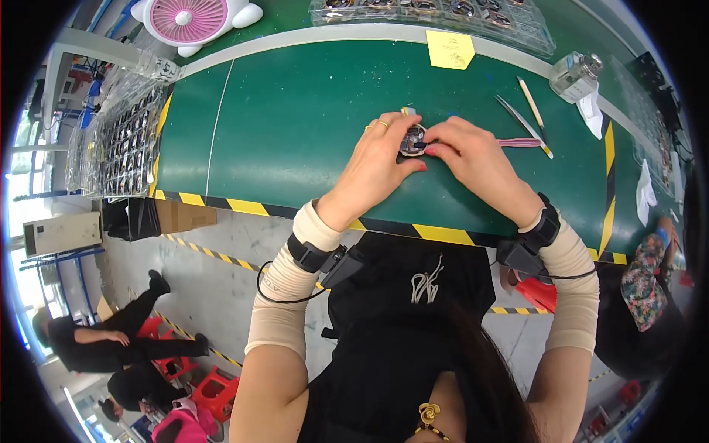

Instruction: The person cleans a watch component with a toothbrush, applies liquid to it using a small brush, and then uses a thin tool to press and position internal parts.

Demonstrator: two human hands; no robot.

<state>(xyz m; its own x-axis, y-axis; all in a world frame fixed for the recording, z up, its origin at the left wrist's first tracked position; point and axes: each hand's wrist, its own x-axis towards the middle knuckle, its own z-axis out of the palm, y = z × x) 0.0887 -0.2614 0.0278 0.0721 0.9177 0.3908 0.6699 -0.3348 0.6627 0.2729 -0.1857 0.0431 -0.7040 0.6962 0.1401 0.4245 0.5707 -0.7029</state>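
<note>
Over the green mat, my left hand point(375, 159) is closed round a small round electronic assembly point(412, 137) with a pale rim and a dark inside. My right hand point(473, 151) meets it from the right, thumb and forefinger pinched together at a small black piece point(419, 145) on its face. A pale and yellow tab point(408, 111) shows just beyond the left fingertips. To the right of my right hand lie a pink strip-like tool point(520, 142), partly hidden, metal tweezers point(523, 124) and a thin stick with a dark end point(530, 102).
The green work mat point(295, 125) has black-and-yellow edging. Clear trays of round parts point(129, 144) stand at left, with another tray point(450, 11) at the back. A yellow note point(450, 49), a glass jar point(576, 76) and a pink fan point(188, 18) border the mat. Other people sit nearby.
</note>
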